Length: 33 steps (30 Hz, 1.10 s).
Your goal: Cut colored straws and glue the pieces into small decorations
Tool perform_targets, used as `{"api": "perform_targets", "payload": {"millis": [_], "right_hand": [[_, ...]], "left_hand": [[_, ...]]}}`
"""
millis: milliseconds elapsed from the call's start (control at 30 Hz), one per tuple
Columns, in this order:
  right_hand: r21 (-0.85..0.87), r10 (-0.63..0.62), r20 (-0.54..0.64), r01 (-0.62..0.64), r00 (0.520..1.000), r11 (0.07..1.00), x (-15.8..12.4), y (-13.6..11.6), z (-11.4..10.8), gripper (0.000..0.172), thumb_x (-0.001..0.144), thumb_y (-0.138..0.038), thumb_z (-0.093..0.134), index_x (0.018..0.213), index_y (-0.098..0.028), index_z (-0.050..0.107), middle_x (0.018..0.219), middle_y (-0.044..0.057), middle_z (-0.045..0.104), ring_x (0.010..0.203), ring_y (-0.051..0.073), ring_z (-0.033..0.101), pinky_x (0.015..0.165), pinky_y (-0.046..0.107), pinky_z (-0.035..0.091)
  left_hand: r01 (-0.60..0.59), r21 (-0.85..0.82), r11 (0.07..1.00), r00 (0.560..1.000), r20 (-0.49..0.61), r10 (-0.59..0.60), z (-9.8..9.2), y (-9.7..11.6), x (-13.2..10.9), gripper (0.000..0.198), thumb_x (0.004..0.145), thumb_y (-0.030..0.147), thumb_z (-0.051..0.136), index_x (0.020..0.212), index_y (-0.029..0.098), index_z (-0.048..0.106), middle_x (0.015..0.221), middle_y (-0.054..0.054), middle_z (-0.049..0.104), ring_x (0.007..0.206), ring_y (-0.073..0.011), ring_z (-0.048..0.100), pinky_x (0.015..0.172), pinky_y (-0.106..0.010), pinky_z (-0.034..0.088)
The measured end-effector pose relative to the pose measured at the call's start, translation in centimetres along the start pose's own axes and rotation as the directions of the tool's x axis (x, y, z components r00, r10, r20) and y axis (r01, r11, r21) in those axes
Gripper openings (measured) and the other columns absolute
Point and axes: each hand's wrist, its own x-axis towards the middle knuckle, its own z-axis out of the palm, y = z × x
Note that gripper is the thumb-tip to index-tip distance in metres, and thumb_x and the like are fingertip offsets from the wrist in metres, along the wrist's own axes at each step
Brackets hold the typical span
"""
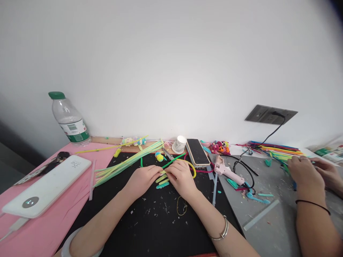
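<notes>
Over the black mat (144,221), my left hand (143,180) and my right hand (182,178) meet, fingers pinched together on a small yellow-green pipe cleaner piece (162,172). A green pipe cleaner (174,160) sticks out past the fingertips toward the upper right, and a yellow one (193,170) curves beside my right hand. Short yellow-green pieces and a turquoise piece (162,185) lie just below the fingertips. The fingers partly hide what is between them. Left of my hands lies a bundle of pale green and yellow pipe cleaners (128,160).
A phone (197,152), paper cup (179,144) and pliers (168,154) lie beyond my hands. At the left are a bottle (71,121) and power bank (48,185). Rightward are a pink glue gun (229,174), its cord and another person's hands (308,175).
</notes>
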Motion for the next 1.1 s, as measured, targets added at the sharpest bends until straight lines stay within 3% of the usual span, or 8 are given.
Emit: {"api": "perform_targets", "payload": {"millis": [267,1100], "right_hand": [[0.015,0.024,0.022,-0.025,0.999,1.0,0.0,0.0,0.1,0.01,0.086,-0.018,0.056,0.085,-0.02,0.065,0.079,0.003,0.067,0.084,0.019,0.056,0.079,0.036,0.041],[0.031,0.061,0.021,-0.062,0.998,0.998,-0.2,1.0,0.3,0.006,0.084,-0.016,0.059,0.082,-0.02,0.063,0.08,0.003,0.066,0.085,0.019,0.055,0.079,0.035,0.041]], "left_hand": [[-0.034,0.08,0.996,0.999,0.006,0.034,0.0,-0.1,-0.1,0.027,0.095,0.031,0.04,0.097,0.02,0.064,0.092,-0.004,0.07,0.082,-0.0177,0.065,0.072,-0.026,0.045],[0.04,-0.012,0.999,0.999,-0.013,-0.04,-0.2,-0.3,-0.3,0.017,0.091,0.027,0.048,0.087,0.02,0.064,0.086,0.0,0.07,0.077,-0.0145,0.063,0.069,-0.023,0.044]]}}
